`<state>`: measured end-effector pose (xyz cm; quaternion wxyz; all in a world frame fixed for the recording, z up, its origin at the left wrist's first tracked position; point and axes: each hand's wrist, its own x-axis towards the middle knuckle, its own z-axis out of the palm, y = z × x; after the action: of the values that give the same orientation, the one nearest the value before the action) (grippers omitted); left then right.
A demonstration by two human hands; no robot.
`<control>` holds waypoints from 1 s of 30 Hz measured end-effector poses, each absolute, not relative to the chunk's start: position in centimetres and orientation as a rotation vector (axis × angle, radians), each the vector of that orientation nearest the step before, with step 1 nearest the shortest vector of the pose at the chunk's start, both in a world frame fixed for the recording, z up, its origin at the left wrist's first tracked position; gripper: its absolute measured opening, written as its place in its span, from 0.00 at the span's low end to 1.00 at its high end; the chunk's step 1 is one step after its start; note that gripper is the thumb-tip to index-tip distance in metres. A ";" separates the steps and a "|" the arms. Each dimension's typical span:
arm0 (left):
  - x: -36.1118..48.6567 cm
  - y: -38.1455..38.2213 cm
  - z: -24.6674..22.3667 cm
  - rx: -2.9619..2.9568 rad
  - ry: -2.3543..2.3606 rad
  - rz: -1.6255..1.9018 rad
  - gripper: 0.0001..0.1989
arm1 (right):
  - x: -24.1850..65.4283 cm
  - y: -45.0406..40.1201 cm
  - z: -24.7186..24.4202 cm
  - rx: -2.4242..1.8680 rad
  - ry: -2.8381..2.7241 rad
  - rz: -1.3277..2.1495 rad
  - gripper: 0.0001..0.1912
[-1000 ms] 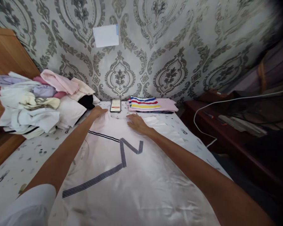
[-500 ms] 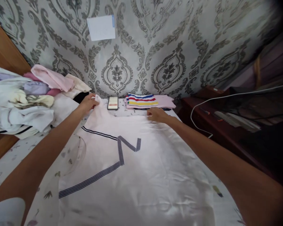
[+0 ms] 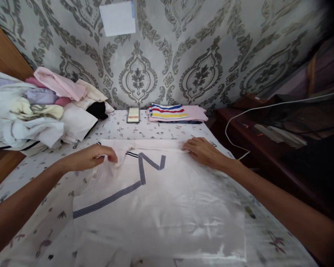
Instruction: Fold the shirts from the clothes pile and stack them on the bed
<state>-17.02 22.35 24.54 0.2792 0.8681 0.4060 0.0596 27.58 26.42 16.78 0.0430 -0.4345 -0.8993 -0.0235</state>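
Note:
A white T-shirt (image 3: 178,189) with navy striped bands lies spread on the bed sheet, its far side turned inward along a straight fold. My left hand (image 3: 96,157) is at the folded-over sleeve by the neck end, its curled fingers closed on the cloth. The fingertips are partly lost against the white fabric. On the far folded edge, to the right, my right hand (image 3: 202,151) grips the shirt with bent fingers. Thin cloth near the neckline looks bunched beneath my left hand.
Heaped clothes (image 3: 41,111) lie at the left beside a wooden board (image 3: 9,44). A phone (image 3: 133,115) and folded garments (image 3: 178,113) sit along the patterned wall (image 3: 167,55). At the right, a white cable (image 3: 226,129) hangs over a dark red cabinet (image 3: 267,148).
The shirt's far side has been folded over toward me. My left hand has come nearer with the sleeve; my right hand has moved slightly right and nearer along the edge.

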 end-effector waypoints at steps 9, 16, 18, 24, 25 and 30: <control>-19.5 23.2 21.8 1.952 1.481 0.504 0.12 | 16.4 23.9 19.2 -0.994 -2.631 0.320 0.17; -19.7 23.6 18.8 1.921 1.799 0.435 0.10 | 4.4 23.3 19.0 -1.531 -2.226 0.946 0.13; -19.5 23.5 18.6 2.007 1.834 0.409 0.10 | 3.5 23.9 18.8 -1.547 -2.194 0.813 0.13; -18.6 22.8 18.9 2.229 1.933 0.178 0.13 | 2.1 26.8 19.3 -1.447 -2.513 0.576 0.27; -18.6 22.6 18.9 2.249 1.926 0.145 0.15 | 2.0 27.2 19.5 -1.463 -2.523 0.635 0.30; -19.1 22.5 19.2 2.283 1.853 0.094 0.17 | 3.4 27.5 19.4 -1.349 -2.507 0.843 0.17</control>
<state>-19.13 22.46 19.23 0.0995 0.7722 0.6268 0.0319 3.43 27.49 19.45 0.0861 -0.4526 -0.8412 0.2829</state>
